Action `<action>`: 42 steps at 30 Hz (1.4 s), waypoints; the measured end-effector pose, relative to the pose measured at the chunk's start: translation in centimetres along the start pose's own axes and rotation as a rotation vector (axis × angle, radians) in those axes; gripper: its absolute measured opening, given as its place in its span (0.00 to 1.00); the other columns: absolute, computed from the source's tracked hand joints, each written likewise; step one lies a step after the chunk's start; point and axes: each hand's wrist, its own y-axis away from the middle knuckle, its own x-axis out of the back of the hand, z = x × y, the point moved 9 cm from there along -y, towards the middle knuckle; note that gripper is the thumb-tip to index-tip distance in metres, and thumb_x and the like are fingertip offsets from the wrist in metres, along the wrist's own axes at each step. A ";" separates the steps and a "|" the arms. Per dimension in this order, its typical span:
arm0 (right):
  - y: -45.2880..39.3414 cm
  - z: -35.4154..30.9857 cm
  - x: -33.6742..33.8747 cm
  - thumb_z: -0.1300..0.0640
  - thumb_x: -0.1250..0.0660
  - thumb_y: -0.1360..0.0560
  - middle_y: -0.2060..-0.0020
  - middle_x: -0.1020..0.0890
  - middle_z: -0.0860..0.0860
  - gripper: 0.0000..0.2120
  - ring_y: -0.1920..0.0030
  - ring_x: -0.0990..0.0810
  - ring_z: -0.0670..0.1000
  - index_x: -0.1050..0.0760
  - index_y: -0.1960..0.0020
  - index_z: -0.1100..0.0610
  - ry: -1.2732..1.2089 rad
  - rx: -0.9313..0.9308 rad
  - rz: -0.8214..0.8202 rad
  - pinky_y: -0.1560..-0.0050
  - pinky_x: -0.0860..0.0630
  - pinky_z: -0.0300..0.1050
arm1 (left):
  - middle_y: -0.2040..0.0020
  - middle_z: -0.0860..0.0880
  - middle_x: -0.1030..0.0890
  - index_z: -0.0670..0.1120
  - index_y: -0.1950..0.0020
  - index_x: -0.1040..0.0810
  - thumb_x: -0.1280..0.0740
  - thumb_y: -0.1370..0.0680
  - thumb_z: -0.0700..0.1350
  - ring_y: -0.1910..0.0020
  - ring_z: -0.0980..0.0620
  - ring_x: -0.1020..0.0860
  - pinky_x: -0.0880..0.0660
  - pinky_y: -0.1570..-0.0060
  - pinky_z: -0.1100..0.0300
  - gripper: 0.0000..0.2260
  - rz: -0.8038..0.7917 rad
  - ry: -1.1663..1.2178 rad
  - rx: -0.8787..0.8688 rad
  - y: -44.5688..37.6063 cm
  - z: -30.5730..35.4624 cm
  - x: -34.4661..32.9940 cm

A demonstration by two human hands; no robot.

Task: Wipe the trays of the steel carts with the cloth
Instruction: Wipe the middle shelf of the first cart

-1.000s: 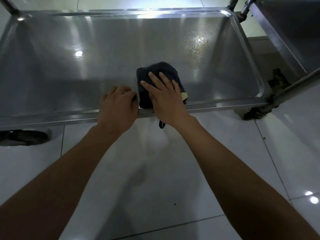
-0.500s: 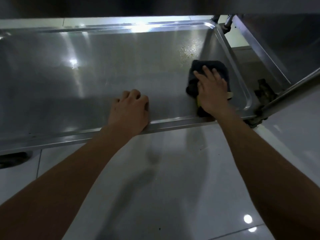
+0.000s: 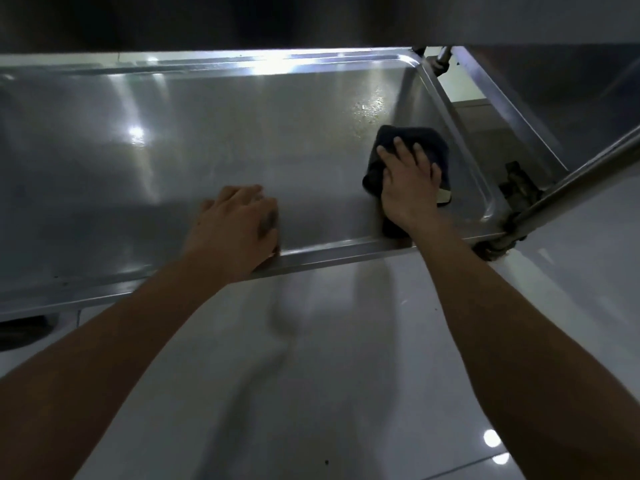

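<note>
A low steel cart tray [image 3: 207, 161] fills the upper half of the view. A dark folded cloth [image 3: 426, 140] lies near the tray's right end, with a pale tag showing at its near corner. My right hand [image 3: 407, 183] presses flat on the cloth, fingers spread over it. My left hand [image 3: 239, 225] rests with curled fingers on the tray's near rim, about the middle, holding nothing else. A patch of wet specks [image 3: 369, 107] shines on the tray floor just beyond the cloth.
A second steel cart [image 3: 540, 109] stands close on the right, its tube leg [image 3: 575, 181] slanting across and a caster [image 3: 519, 192] below. A darker shelf [image 3: 277, 19] overhangs the tray at the top. White glossy floor tiles [image 3: 346, 375] lie under my arms.
My right hand slid the cloth from the tray's middle near edge to its right end, then a little farther in. My left hand stayed on the near rim. The view dropped under the upper shelf.
</note>
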 end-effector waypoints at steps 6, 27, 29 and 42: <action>0.8 -10.2 -3.1 0.52 0.47 0.17 0.20 0.43 0.46 0.23 0.20 0.50 0.55 0.38 0.23 0.43 -0.024 0.198 -0.017 0.24 0.52 0.63 | 0.31 0.47 0.27 0.50 0.38 0.22 0.35 0.23 0.56 0.32 0.43 0.32 0.31 0.37 0.47 0.17 0.056 -0.020 0.135 2.2 -4.6 1.3; -2.7 -12.5 -4.4 0.49 0.49 0.17 0.20 0.42 0.45 0.21 0.20 0.49 0.53 0.36 0.24 0.41 -0.079 0.370 -0.038 0.23 0.49 0.60 | 0.32 0.48 0.27 0.51 0.34 0.25 0.41 0.20 0.58 0.32 0.43 0.32 0.31 0.40 0.44 0.19 0.043 -0.086 0.049 -1.2 0.5 0.2; -4.0 -7.6 -3.1 0.49 0.49 0.17 0.20 0.43 0.45 0.21 0.20 0.49 0.53 0.36 0.24 0.41 -0.065 0.296 -0.017 0.23 0.50 0.60 | 0.32 0.47 0.27 0.52 0.34 0.26 0.41 0.20 0.59 0.32 0.43 0.32 0.31 0.40 0.42 0.20 0.039 -0.098 0.037 -2.8 2.5 -0.3; -7.0 6.4 1.1 0.51 0.49 0.16 0.20 0.43 0.46 0.21 0.20 0.49 0.54 0.37 0.24 0.42 -0.032 -0.020 0.051 0.23 0.54 0.61 | 0.31 0.49 0.27 0.57 0.34 0.25 0.39 0.23 0.63 0.31 0.42 0.31 0.29 0.40 0.41 0.20 -0.001 -0.063 0.042 -5.3 2.7 -0.6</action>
